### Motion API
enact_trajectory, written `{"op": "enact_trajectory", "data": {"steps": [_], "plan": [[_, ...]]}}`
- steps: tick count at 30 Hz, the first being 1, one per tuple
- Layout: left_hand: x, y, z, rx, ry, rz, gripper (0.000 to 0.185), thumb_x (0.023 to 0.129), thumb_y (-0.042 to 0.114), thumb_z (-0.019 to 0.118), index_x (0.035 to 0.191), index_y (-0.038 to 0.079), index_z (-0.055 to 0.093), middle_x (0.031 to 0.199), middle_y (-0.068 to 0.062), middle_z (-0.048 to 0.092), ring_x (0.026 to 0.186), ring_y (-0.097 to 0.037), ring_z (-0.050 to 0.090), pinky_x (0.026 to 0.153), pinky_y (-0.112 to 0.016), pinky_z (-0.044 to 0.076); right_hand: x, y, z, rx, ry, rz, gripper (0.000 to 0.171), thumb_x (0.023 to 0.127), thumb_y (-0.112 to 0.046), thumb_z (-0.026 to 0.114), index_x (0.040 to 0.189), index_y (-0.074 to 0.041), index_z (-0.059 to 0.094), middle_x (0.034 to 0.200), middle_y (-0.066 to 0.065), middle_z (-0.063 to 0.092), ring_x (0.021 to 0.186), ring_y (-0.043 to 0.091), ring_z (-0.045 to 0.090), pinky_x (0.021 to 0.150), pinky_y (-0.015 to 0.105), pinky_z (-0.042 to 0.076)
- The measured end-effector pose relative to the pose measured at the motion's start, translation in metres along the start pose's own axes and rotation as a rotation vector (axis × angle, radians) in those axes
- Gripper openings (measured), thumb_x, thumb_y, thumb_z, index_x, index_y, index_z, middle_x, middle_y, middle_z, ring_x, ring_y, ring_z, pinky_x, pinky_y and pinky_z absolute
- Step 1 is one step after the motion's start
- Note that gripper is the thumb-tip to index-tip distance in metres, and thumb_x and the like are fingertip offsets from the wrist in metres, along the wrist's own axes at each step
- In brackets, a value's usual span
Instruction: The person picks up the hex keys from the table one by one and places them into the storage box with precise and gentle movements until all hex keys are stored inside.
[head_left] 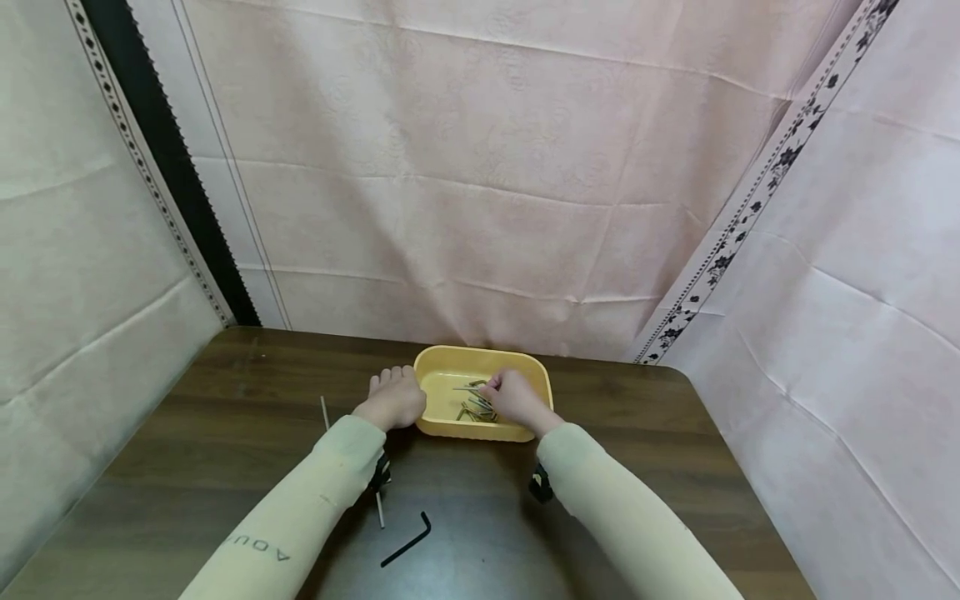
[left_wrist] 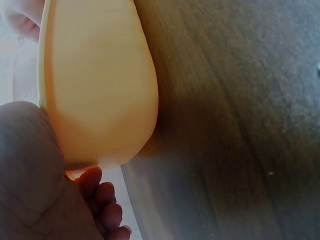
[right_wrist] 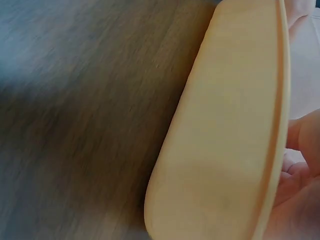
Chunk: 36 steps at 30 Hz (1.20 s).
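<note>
A yellow plastic tray [head_left: 442, 427] stands near the back edge of the table. My left hand [head_left: 397, 398] holds its left end, with fingers [left_wrist: 110, 216] curled outside the wall; in the head view the thumb is hidden. Over the tray's right side, my right hand [head_left: 517, 398] pinches a thin silver metal rod [head_left: 467, 388]. Several small metal pieces [head_left: 478, 410] lie in a loose pile below it, some bent like hex keys. In the right wrist view the tray wall [right_wrist: 220, 125] hides the fingertips and the pile.
On the wooden table [head_left: 480, 517], a black hex key [head_left: 407, 547] lies toward the front. Thin silver rods [head_left: 380, 510] lie near the left forearm, partly covered by it. Pale cloth curtains [head_left: 465, 167] hang behind and at both sides.
</note>
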<state>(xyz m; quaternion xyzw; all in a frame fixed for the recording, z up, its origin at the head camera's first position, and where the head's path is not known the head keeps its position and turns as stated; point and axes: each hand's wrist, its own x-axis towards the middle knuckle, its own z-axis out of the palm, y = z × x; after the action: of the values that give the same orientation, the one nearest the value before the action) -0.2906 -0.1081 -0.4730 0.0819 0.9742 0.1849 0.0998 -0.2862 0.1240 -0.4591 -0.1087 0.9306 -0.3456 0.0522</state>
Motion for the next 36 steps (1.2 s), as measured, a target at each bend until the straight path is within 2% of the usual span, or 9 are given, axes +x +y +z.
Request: {"op": "enact_trajectory", "data": {"steps": [3, 11, 19, 25, 32, 36], "plan": [[0.000, 0.000, 0.000, 0.002, -0.004, -0.001, 0.035, 0.097, 0.023, 0.033, 0.120, -0.002, 0.041, 0.112, -0.018, 0.041, 0.101, -0.034, 0.033, 0.092, -0.048, 0.023, 0.005, -0.001, 0.007, -0.009, -0.026, 0.007, 0.051, 0.096, -0.021, 0.061, 0.052, -0.013, 0.038, 0.046, -0.006, 0.026, 0.041, 0.011, 0.022, 0.042, 0.027, 0.021], [0.003, -0.001, 0.003, 0.005, -0.005, 0.001, 0.033, 0.098, 0.023, 0.033, 0.119, -0.001, 0.042, 0.112, -0.018, 0.041, 0.100, -0.034, 0.033, 0.090, -0.048, 0.023, 0.012, -0.006, 0.018, -0.012, -0.060, 0.022, 0.051, 0.095, -0.014, 0.059, 0.049, -0.013, 0.037, 0.043, -0.006, 0.024, 0.040, 0.010, 0.020, 0.041, 0.027, 0.020], [0.002, -0.001, 0.001, 0.000, -0.002, -0.001, 0.035, 0.098, 0.022, 0.035, 0.121, -0.003, 0.042, 0.113, -0.019, 0.042, 0.101, -0.035, 0.034, 0.091, -0.049, 0.024, 0.015, -0.009, 0.024, -0.011, -0.063, 0.000, 0.052, 0.092, -0.010, 0.061, 0.048, -0.013, 0.035, 0.042, -0.006, 0.023, 0.039, 0.010, 0.018, 0.042, 0.026, 0.020], [0.002, 0.000, 0.001, 0.011, 0.005, -0.002, 0.038, 0.098, 0.024, 0.036, 0.123, -0.004, 0.042, 0.112, -0.019, 0.042, 0.101, -0.034, 0.035, 0.092, -0.049, 0.025, 0.018, -0.007, 0.026, -0.044, -0.031, 0.012, 0.043, 0.090, -0.011, 0.066, 0.054, -0.012, 0.042, 0.047, -0.006, 0.031, 0.043, 0.011, 0.028, 0.046, 0.026, 0.027], [0.002, 0.000, 0.002, 0.025, 0.010, -0.006, 0.036, 0.098, 0.024, 0.036, 0.120, -0.003, 0.042, 0.109, -0.018, 0.042, 0.100, -0.034, 0.035, 0.092, -0.048, 0.025, 0.014, -0.006, 0.022, -0.074, 0.000, 0.043, 0.013, 0.091, -0.014, 0.066, 0.080, -0.008, 0.062, 0.075, -0.001, 0.058, 0.065, 0.015, 0.052, 0.062, 0.030, 0.043], [0.002, 0.001, 0.001, 0.021, 0.014, -0.005, 0.034, 0.097, 0.023, 0.036, 0.118, -0.003, 0.043, 0.107, -0.017, 0.042, 0.099, -0.034, 0.034, 0.091, -0.048, 0.025, 0.010, -0.005, 0.017, -0.075, 0.020, 0.023, 0.014, 0.092, -0.016, 0.065, 0.080, -0.009, 0.062, 0.075, 0.000, 0.059, 0.064, 0.016, 0.053, 0.062, 0.031, 0.044]]}}
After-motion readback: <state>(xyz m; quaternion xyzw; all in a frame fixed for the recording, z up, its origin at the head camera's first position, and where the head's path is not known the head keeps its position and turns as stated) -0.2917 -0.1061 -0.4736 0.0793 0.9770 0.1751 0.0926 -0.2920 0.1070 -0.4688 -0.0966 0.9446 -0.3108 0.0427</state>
